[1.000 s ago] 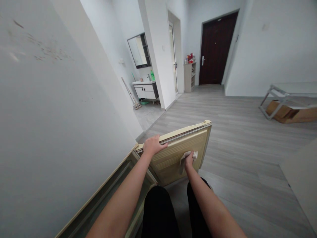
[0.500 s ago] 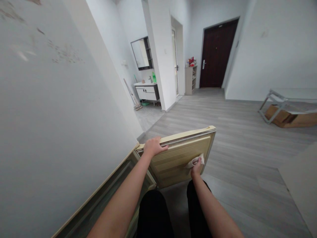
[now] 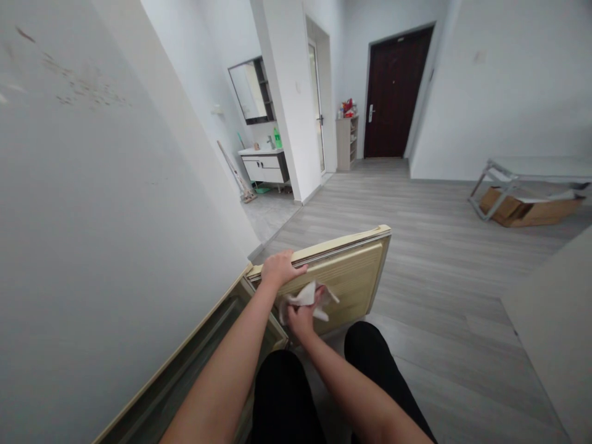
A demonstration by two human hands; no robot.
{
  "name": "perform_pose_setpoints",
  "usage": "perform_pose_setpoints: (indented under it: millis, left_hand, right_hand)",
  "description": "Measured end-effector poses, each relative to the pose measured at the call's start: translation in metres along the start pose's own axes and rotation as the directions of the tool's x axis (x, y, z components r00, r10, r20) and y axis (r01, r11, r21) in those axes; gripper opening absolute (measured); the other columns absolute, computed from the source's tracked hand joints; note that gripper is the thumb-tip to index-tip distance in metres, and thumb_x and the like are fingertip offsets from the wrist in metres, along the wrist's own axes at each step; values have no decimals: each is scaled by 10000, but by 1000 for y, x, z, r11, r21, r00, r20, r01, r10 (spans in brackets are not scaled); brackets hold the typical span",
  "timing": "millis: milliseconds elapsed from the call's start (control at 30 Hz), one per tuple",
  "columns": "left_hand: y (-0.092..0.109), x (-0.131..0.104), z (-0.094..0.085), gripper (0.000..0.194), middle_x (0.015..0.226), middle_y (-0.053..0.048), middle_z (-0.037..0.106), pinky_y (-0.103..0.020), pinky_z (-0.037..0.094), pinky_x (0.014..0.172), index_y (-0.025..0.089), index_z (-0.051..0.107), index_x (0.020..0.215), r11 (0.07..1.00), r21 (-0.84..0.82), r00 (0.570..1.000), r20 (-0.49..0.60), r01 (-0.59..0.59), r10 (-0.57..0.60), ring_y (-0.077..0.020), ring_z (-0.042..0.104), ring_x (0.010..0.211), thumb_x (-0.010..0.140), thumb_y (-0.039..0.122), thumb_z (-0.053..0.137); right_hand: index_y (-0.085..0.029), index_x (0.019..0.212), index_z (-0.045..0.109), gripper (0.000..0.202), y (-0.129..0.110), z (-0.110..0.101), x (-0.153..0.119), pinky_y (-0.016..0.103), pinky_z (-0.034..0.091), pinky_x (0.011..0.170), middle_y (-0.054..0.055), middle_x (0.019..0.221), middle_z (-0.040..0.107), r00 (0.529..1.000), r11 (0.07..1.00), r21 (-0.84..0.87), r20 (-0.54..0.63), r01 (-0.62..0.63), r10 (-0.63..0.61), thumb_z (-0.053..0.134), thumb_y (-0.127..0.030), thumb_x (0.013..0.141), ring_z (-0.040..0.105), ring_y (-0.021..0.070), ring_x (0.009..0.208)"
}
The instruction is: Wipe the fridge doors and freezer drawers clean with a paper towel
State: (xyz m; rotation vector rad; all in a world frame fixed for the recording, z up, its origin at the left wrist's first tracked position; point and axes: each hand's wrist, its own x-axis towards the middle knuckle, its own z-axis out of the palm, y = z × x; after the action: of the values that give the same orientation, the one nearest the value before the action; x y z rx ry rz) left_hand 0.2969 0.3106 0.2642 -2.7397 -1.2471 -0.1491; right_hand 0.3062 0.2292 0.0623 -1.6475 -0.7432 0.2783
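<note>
A cream door point(image 3: 356, 277) with a ribbed inner panel and a grey seal stands swung out from a low cabinet point(image 3: 185, 364) that looks like a fridge or freezer. My left hand point(image 3: 279, 269) grips the door's top edge near the hinge side, thumb over the inner face. In my right hand point(image 3: 301, 317) is a crumpled white cloth point(image 3: 305, 296), held against the inner panel close to the hinge side. Part of the cloth is blurred, and the fingers are partly hidden by it.
A white wall point(image 3: 152, 203) rises close on the left. Ahead lie a washstand point(image 3: 264, 168), a small shelf point(image 3: 346, 142) and a dark red door point(image 3: 398, 92). To the right, a metal-framed table point(image 3: 531, 166) stands over a cardboard box point(image 3: 531, 209). My knees are just below the door.
My right hand has moved left with the cloth, from the door's free side to near the hinge. The cloth is more spread out. My left hand keeps its hold; the view has shifted slightly.
</note>
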Motion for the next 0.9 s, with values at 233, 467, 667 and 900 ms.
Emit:
perform_pose_setpoints:
  millis: [233, 467, 667, 900]
  left_hand:
    - [3, 0, -1, 626, 1070, -153, 761, -409, 545, 789, 186, 666, 1102, 1000, 8, 1000, -21, 14, -14, -362, 731, 989, 888, 744, 481]
    - [1, 0, -1, 638, 1066, -152, 760, -415, 546, 785, 187, 656, 1078, 1000, 9, 1000, -7, 2, -2, -363, 729, 989, 892, 766, 463]
    - [-1, 1, 0, 676, 1106, -157, 759, -418, 546, 812, 190, 658, 1109, 1000, -17, 1000, 0, 5, -5, -368, 725, 1022, 882, 794, 457]
    - [4, -2, -5, 644, 1109, -165, 757, -416, 540, 848, 183, 659, 1133, 999, -31, 1000, -9, 21, -21, -365, 723, 1038, 892, 754, 484]
  right_hand:
    - [10, 1598, 330, 840, 11, 2, -20, 656, 155, 1260, 248, 1726, -143, 985, 980, -149, 130, 129, -110, 518, -143, 793, -169, 402, 1597]
    - [5, 1606, 312, 835, 37, -110, 100, 592, 104, 1287, 233, 1739, -71, 959, 985, -135, -244, 111, -141, 474, -294, 843, -101, 330, 1617]
    - [24, 1601, 296, 798, 26, -168, 178, 499, 72, 1308, 267, 1721, 90, 887, 995, 46, -451, -90, 101, 430, -395, 935, 30, 308, 1626]
    - [7, 1655, -47, 1063, -19, -50, 77, 504, 107, 1306, 249, 1731, -99, 941, 992, 128, -333, -19, 61, 582, -415, 909, -74, 317, 1626]
